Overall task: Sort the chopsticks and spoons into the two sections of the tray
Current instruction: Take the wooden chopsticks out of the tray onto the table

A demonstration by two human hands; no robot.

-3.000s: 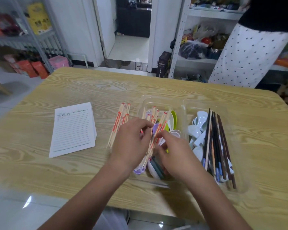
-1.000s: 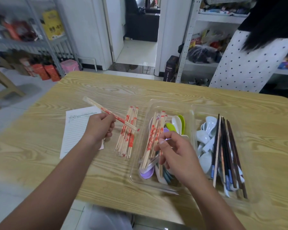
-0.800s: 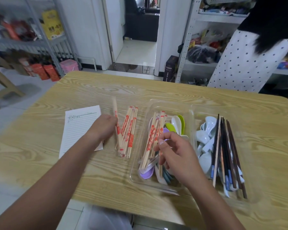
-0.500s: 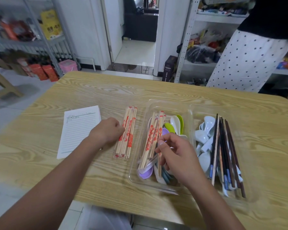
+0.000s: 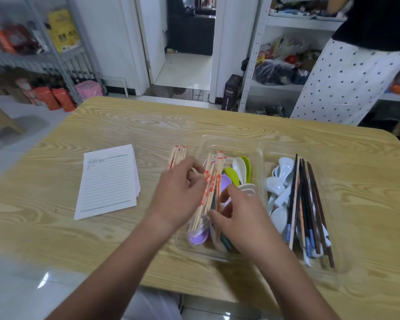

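Observation:
A clear two-section tray [image 5: 219, 139] lies on the wooden table [image 5: 129, 125]. Its left section holds red-printed wooden chopsticks [image 5: 211, 181] on top of coloured spoons [image 5: 232, 174]. In the right section, pale spoons [image 5: 277, 183] lie under dark chopsticks [image 5: 307, 204]. More wooden chopsticks [image 5: 177, 155] are piled on the table left of the tray, partly hidden by my left hand [image 5: 179, 192]. That hand's fingertips pinch the wooden chopsticks in the left section. My right hand [image 5: 239, 215] curls over the same section and grips the chopsticks' near ends.
A lined notepad [image 5: 109, 181] lies on the table to the left. A person in a dotted skirt [image 5: 346, 77] stands at the far right corner beside white shelves. Metal racks with boxes line the left wall.
My left hand laid a wooden chopstick on the table pile, then came right to the tray's left section. My right hand has stayed over that section.

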